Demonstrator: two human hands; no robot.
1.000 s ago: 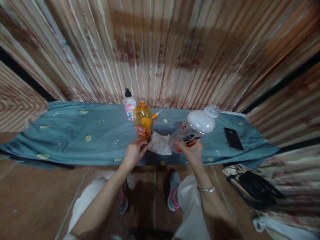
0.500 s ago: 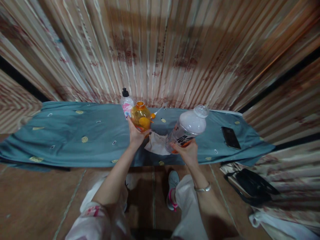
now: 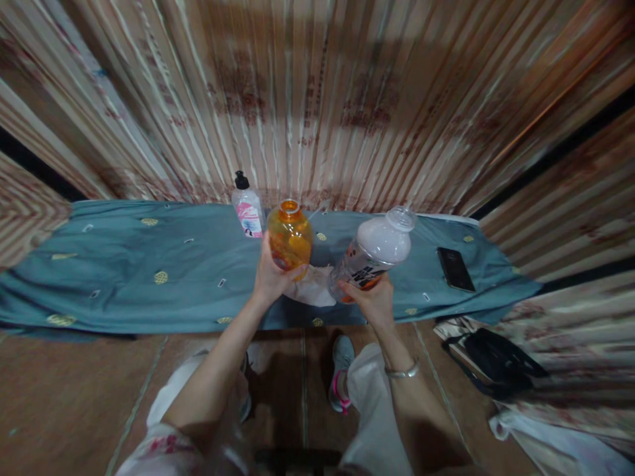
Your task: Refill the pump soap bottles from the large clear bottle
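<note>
While the teal-clothed counter (image 3: 149, 264) spans the view, the right hand (image 3: 373, 303) has its fingers wrapped around a tilted white bottle (image 3: 374, 254) at 2 o'clock, and the left hand (image 3: 272, 277) clasps an orange bottle (image 3: 290, 237), a crumpled cloth (image 3: 312, 291) between them.

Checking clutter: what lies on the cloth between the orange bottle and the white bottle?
In the head view, a crumpled white rag lies between the orange bottle and the white bottle.
</note>
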